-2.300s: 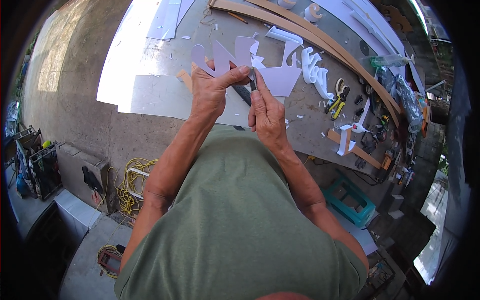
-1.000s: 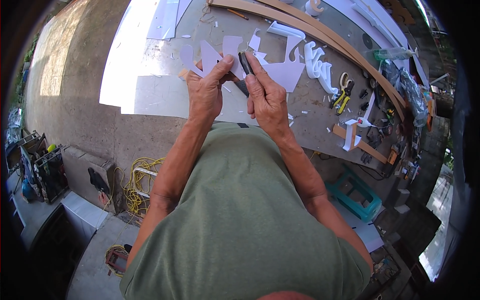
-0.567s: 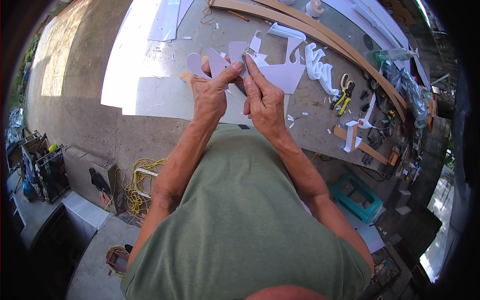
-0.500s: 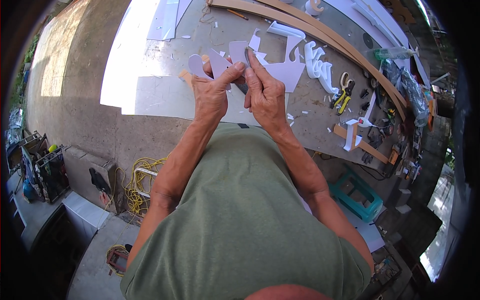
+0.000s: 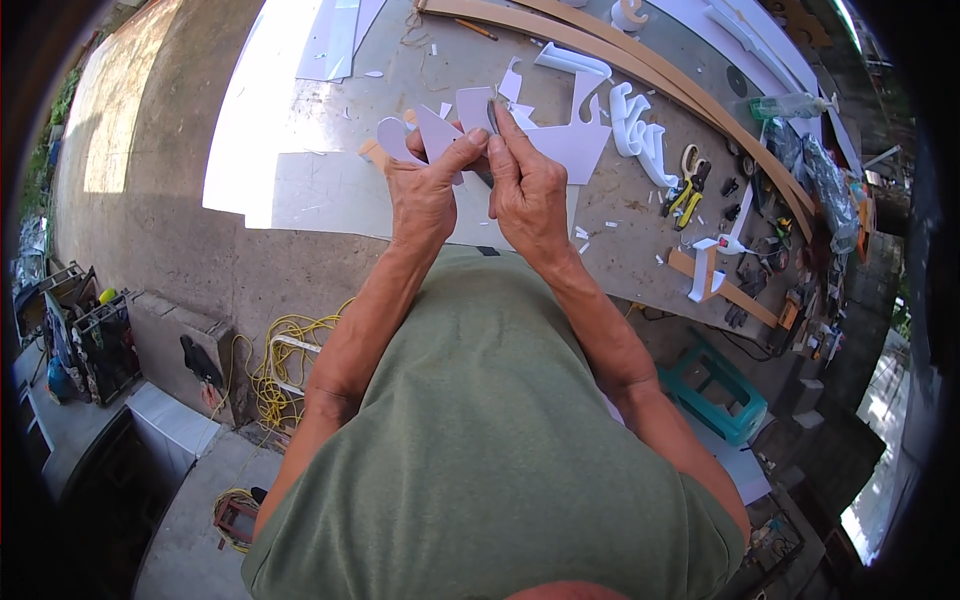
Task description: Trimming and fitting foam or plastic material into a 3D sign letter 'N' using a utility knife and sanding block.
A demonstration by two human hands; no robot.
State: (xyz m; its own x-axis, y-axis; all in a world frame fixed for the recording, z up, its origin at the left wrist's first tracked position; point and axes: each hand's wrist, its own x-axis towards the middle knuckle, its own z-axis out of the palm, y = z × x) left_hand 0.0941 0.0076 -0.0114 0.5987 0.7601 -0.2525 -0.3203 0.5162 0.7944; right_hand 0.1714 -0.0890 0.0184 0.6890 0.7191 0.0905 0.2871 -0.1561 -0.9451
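Observation:
My left hand (image 5: 425,190) pinches a white cut-out foam shape (image 5: 420,135) with curved lobes, held up over the grey workbench (image 5: 330,190). My right hand (image 5: 525,185) grips a slim dark knife (image 5: 492,115), its tip against the upper edge of the shape. Both hands are close together, thumbs nearly touching. Behind them on the bench lies a larger white sheet with cut outlines (image 5: 570,140).
White cut letters (image 5: 640,125), yellow-handled pliers (image 5: 685,195), long curved wooden strips (image 5: 640,60), a plastic bottle (image 5: 790,105) and small tools lie on the bench to the right. A teal stool (image 5: 715,390) stands below. Yellow cord (image 5: 265,360) lies on the floor at left.
Both hands stay together on the white shape. The knife has shifted slightly along its edge and the shape has been turned a little in the left hand.

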